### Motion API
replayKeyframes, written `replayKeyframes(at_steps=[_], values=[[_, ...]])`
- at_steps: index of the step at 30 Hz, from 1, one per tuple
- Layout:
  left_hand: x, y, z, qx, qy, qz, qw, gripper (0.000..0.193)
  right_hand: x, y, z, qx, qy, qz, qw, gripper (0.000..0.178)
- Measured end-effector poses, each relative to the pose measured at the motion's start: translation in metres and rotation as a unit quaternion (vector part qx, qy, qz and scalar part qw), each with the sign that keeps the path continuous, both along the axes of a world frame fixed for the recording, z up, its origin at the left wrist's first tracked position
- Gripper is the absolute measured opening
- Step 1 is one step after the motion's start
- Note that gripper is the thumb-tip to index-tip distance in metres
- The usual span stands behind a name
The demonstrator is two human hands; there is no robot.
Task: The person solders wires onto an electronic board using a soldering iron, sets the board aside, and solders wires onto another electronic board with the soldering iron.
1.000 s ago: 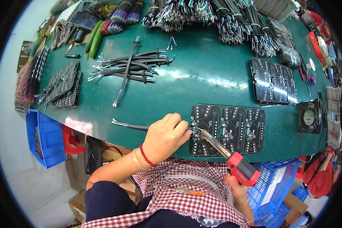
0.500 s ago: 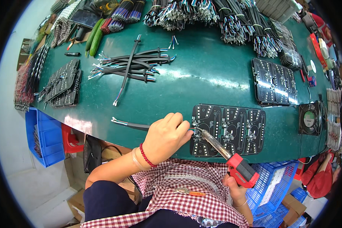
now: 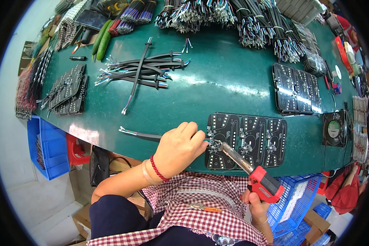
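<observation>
My left hand [image 3: 182, 146] is closed in a pinch round a black-sleeved cable [image 3: 145, 135]. Thin coloured wires fan out from the cable's left end, while its other end meets the left part of a black circuit board panel [image 3: 256, 141]. That panel lies flat at the table's front edge and has three sections with rows of small white parts. From the right, my right hand [image 3: 258, 208] grips a red and black soldering iron [image 3: 263, 183]. The iron's metal tip is at the wires by the left section; whether it touches them I cannot tell.
Loose cables [image 3: 141, 69] lie piled beyond my left hand, near two cucumbers [image 3: 102, 44]. Boards are stacked at left [image 3: 67, 92] and right [image 3: 297, 88]. Bundled cables [image 3: 201, 14] line the far side. A small fan [image 3: 334, 128] stands at right.
The soldering iron and my right hand have shifted slightly right, and the tip has moved slightly right and down along the board. My left hand stays nearly still with the cable.
</observation>
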State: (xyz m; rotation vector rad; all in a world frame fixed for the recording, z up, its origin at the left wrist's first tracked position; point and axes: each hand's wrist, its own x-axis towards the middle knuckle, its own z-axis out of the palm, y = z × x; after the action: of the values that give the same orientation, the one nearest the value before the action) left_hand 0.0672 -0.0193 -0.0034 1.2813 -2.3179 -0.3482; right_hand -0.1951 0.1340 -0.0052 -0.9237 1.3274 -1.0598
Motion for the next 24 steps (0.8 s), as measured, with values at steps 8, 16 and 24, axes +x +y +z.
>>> replayKeyframes(at_steps=[8, 16, 24], values=[[0.0, 0.0, 0.001, 0.007, 0.001, -0.001, 1.0, 0.022, -0.006, 0.006, -0.011, 0.02, -0.016, -0.027, 0.999, 0.028], [0.001, -0.001, 0.002, 0.01, -0.004, -0.007, 1.0, 0.022, 0.0, 0.003, 0.001, 0.049, -0.032, -0.019, 0.998, 0.027], [0.001, 0.0, 0.004, 0.01, -0.006, -0.007, 1.0, 0.022, 0.0, 0.006, -0.001, 0.028, 0.016, 0.027, 0.999, 0.041]])
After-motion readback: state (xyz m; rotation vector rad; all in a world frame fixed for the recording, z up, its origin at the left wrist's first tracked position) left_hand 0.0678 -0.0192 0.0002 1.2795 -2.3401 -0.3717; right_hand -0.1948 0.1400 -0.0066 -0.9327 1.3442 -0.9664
